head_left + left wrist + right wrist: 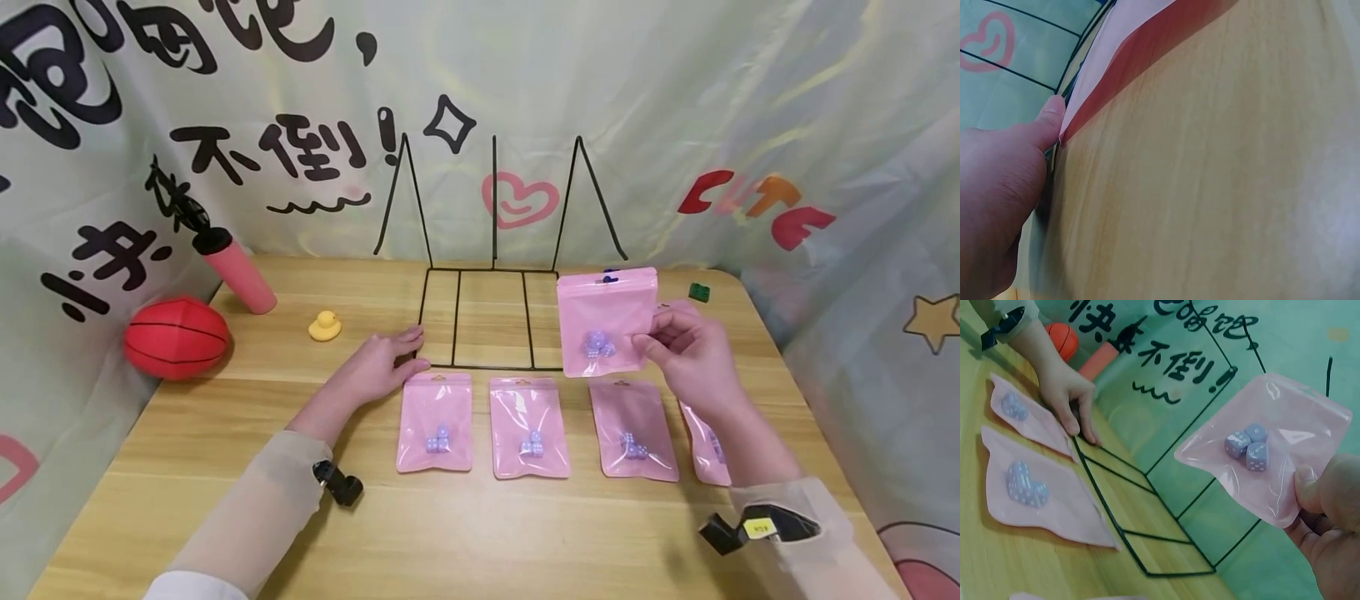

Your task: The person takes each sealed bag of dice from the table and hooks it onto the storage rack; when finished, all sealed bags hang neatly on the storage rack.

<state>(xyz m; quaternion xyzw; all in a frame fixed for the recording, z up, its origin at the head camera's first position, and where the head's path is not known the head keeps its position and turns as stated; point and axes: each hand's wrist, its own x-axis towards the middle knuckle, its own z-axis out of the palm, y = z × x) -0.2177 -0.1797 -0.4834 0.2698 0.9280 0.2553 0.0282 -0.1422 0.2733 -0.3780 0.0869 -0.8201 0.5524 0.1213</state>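
My right hand (693, 358) pinches a pink zip bag (607, 300) by its side edge, thumb in front, and holds it up over the right end of a black wire rack (491, 367). Light purple dice (1247, 447) show through the bag's clear front. At the rack's left side rests my left hand (382, 362), thumb and fingers apart, touching the wire near its front corner. Just in front lie more pink bags of dice: a left one (435, 408), a middle one (528, 412) and a right one (632, 417). Another bag (707, 450) is partly hidden under my right forearm.
On the left stand a red ball (176, 337) with black lines, a pink cylinder (243, 275) with a black top and a yellow toy duck (325, 326). A small green block (699, 292) lies at the back right. A printed cloth (675, 100) hangs behind the table.
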